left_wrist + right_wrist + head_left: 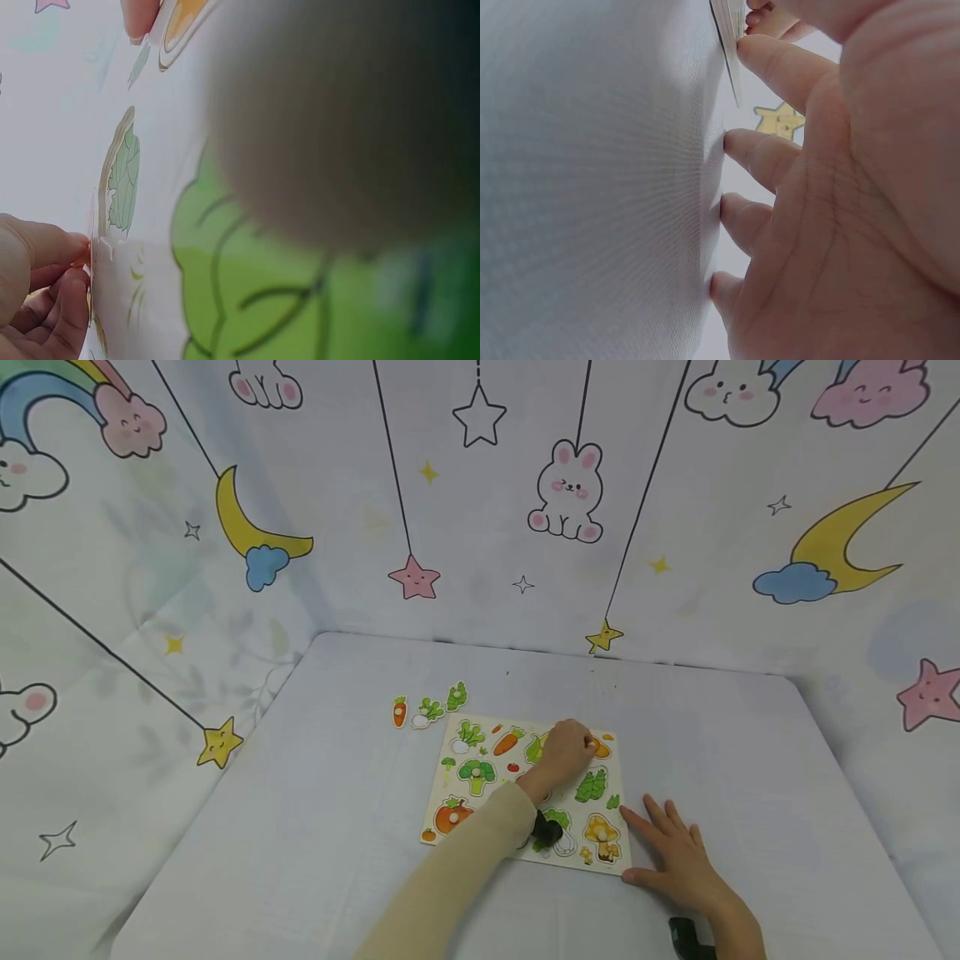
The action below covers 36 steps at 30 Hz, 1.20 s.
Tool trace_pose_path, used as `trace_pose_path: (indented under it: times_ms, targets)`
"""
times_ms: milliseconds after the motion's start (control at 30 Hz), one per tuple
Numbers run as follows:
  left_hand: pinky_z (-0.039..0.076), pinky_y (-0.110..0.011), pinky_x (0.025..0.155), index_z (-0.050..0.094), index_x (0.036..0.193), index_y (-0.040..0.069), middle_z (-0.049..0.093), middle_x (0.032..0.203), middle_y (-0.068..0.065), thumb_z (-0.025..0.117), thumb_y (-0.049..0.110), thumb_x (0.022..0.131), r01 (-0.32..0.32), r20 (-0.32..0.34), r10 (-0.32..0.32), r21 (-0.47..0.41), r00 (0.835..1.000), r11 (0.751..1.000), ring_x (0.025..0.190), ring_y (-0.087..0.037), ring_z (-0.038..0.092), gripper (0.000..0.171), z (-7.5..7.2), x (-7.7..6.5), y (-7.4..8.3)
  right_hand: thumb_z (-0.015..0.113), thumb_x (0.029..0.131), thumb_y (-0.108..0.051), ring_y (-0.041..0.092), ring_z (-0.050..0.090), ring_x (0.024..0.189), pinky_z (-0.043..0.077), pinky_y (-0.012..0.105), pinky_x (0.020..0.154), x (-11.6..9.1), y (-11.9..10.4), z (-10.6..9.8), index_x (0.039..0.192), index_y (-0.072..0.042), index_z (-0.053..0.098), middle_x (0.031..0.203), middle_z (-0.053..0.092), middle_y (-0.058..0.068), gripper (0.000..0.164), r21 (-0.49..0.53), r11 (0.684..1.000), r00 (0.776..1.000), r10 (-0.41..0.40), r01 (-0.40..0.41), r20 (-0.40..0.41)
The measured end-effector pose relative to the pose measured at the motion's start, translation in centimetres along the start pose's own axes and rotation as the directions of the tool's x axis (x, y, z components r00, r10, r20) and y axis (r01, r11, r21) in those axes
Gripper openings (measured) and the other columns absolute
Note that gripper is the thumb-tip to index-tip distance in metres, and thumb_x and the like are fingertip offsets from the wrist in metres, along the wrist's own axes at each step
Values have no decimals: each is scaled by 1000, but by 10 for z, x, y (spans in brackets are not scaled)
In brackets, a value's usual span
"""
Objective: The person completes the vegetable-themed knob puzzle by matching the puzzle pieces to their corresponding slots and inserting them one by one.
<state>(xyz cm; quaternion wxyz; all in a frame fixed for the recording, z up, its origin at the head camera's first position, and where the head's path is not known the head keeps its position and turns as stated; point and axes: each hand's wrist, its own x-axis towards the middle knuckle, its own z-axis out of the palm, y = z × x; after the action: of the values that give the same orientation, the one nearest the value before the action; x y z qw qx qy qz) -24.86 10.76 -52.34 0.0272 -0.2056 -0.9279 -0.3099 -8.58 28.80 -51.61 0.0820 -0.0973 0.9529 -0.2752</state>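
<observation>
A wooden vegetable puzzle board lies on the white table. My left hand is over its upper right part, thumb and fingers pinching at an orange puzzle piece; the hand covers most of that piece. In the left wrist view the left hand's fingertips meet close against the board. Below it is a green leafy picture with no knob. My right hand lies spread at the board's right edge, thumb at the lower right corner and index fingertip at the side.
Three loose pieces lie beyond the board's upper left corner: a carrot, a white radish and a green leafy piece. On the board sit a broccoli, a pumpkin and a mushroom piece. A printed curtain hangs behind.
</observation>
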Motion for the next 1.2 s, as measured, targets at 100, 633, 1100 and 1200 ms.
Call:
trace_pose_path:
  times_ms: [100, 633, 1100, 1200]
  targets:
    - [41, -14, 62, 77, 82, 9, 73, 87, -1, 66, 14, 91, 8, 2, -8, 0, 1000, 1000, 71, -7, 56, 16, 0, 0, 0, 83, 64, -46, 57, 10, 143, 5, 80, 101, 0, 1, 0, 143, -17, 51, 155, 25, 30, 90, 0, 1000, 1000, 6, -6, 4]
    - [48, -23, 77, 72, 115, 4, 71, 97, -9, 69, 21, 89, -37, -26, 35, -70, 999, 997, 83, -16, 62, 31, -45, -6, 0, 83, 63, -48, 56, 10, 143, 6, 80, 101, 0, 3, 1, 143, -18, 50, 156, 25, 29, 91, -19, 1000, 1000, 13, -12, 9]
    - [52, -43, 74, 73, 104, -4, 69, 86, -20, 72, 7, 83, 143, -460, -220, -197, 860, 970, 79, -31, 66, 24, -156, -39, -136, 82, 64, -51, 54, 9, 144, 5, 79, 102, 1, 3, 2, 145, -20, 48, 156, 24, 28, 93, -27, 999, 1000, 22, -21, 18]
    - [50, -46, 77, 72, 105, -6, 68, 88, -22, 73, 7, 83, 246, -472, -326, -224, 819, 943, 82, -35, 65, 25, -171, -58, -169, 81, 64, -51, 54, 9, 144, 5, 79, 102, 1, 5, 2, 145, -19, 48, 156, 24, 28, 93, -28, 999, 1000, 16, -15, 18]
